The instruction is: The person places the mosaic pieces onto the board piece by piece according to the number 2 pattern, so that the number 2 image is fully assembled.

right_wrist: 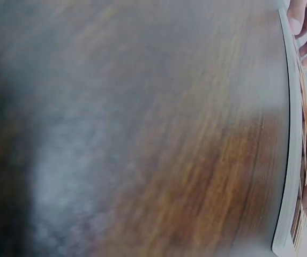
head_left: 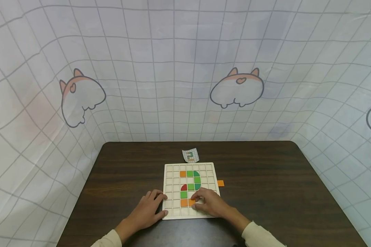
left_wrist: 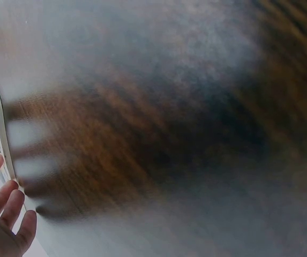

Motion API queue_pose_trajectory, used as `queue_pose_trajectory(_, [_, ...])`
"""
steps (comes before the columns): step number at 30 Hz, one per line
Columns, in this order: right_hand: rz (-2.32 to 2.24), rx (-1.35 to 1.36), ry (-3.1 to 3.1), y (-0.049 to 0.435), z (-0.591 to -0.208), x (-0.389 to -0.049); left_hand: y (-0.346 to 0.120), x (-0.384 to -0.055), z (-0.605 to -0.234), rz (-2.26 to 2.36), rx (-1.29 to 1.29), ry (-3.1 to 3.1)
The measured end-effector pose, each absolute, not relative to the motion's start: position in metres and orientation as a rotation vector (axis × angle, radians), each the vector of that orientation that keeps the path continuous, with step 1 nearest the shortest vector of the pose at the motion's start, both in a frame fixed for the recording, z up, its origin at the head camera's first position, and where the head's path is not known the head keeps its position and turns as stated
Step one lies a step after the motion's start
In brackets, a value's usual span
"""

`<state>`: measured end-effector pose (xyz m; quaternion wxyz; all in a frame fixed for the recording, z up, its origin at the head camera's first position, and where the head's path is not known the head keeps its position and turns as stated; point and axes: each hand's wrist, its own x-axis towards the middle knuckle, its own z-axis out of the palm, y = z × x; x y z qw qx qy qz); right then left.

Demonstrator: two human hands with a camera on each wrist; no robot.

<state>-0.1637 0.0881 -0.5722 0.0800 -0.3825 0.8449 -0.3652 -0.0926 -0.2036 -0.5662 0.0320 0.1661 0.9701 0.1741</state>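
A cream grid board point(head_left: 173, 212) lies on the dark table, with coloured tiles set in its squares. My right hand point(head_left: 211, 204) reaches over its lower right part, thumb and forefinger at an orange square tile point(head_left: 191, 202) in a lower row, pinching it. Left of that tile sits another orange tile point(head_left: 184, 203), below a green square tile point(head_left: 183, 195). A red quarter-round tile point(head_left: 183, 187) lies above. More green tiles and an orange tile point(head_left: 183, 174) fill upper squares. My left hand point(head_left: 145, 211) rests at the board's left edge, fingers spread and relaxed.
One loose orange tile point(head_left: 221, 183) lies against the board's right edge. Behind the board is a small paper card point(head_left: 190, 155) with a printed coloured pattern. The dark wooden table point(head_left: 266, 178) is surrounded by a white checked curtain point(head_left: 185, 85).
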Motion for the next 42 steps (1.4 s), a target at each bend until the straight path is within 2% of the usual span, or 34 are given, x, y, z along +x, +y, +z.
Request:
queue_pose_trajectory(10, [-1.236,-1.084,2.593,0.113,-0.572,-0.175,-0.204,-0.092,-0.567,0.551,0.514,2.984])
queue_pose_trajectory(25, [-1.128,-0.743,2.736,0.163,-0.568,-0.205,-0.202,-0.092,-0.563,0.528,0.484,2.972])
queue_pose_trajectory(42, [-0.959,-0.691,2.775,0.170,-0.576,-0.213,-0.203,-0.092,-0.563,0.535,0.493,2.974])
